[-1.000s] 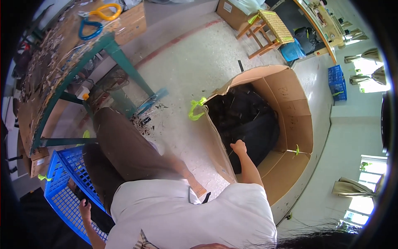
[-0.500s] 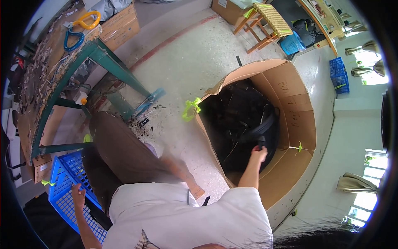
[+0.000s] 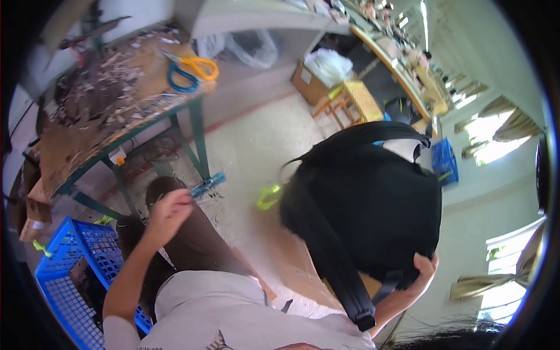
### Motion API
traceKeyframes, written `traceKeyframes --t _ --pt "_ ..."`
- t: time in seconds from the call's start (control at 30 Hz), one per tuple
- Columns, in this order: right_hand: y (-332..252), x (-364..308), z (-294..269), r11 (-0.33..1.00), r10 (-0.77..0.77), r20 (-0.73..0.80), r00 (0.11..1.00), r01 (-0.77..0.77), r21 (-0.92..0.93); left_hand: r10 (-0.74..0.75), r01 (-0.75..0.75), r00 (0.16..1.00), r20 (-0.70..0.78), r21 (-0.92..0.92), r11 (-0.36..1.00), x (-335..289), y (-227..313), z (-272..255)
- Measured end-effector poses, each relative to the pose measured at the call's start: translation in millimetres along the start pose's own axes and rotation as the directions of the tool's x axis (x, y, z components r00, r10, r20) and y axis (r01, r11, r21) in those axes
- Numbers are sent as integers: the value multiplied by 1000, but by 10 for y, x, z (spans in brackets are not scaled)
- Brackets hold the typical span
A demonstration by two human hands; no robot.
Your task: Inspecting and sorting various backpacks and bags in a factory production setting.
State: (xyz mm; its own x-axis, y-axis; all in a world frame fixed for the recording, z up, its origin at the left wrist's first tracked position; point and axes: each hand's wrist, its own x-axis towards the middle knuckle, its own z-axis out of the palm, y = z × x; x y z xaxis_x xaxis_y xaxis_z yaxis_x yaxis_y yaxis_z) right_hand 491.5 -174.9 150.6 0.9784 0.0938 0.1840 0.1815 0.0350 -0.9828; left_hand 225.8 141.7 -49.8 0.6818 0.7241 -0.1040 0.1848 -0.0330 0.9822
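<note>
A black backpack (image 3: 373,204) hangs raised over the cardboard box (image 3: 286,256), its wide straps trailing down and across the top. My right hand (image 3: 421,274) is closed on the backpack's lower right edge, and some of its fingers are hidden by the fabric. Over my knee, apart from the backpack, is my left hand (image 3: 168,216). Its fingers look bent but are smeared by motion. Most of the box and whatever lies inside it are hidden behind the backpack.
To the left stands a green-framed table (image 3: 140,99) covered in scraps, with blue-and-orange-handled scissors (image 3: 189,73) on it. A blue plastic basket (image 3: 64,274) is beside my left leg. Farther off are a woven-top stool (image 3: 359,99) and a blue crate (image 3: 445,160).
My right hand has lifted the backpack up out of the cardboard box. My left hand has left the blue basket and moved up and right over my knee. The view has shifted.
</note>
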Motion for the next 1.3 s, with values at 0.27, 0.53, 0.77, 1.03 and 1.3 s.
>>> traceKeyframes --t 0.27,0.53,0.77,1.03,1.3 --pt "479 -456 256 853 -8 423 906 -215 476 5 449 891 454 -882 144 166 302 195" --pt "1227 -431 406 756 627 714 310 -20 -655 175 -160 985 -12 -467 870 -190 835 -853" --pt "182 -159 1906 763 -469 829 306 613 205 399 -391 916 -33 -281 876 -595 1373 -1291" --pt "497 -1169 2948 979 -150 905 -398 70 193 314 -303 887 -339 86 949 -953 1603 -2235" --pt "658 -1976 3619 973 -199 979 -37 -124 193 429 52 710 -558 649 759 -419 1401 -3001"
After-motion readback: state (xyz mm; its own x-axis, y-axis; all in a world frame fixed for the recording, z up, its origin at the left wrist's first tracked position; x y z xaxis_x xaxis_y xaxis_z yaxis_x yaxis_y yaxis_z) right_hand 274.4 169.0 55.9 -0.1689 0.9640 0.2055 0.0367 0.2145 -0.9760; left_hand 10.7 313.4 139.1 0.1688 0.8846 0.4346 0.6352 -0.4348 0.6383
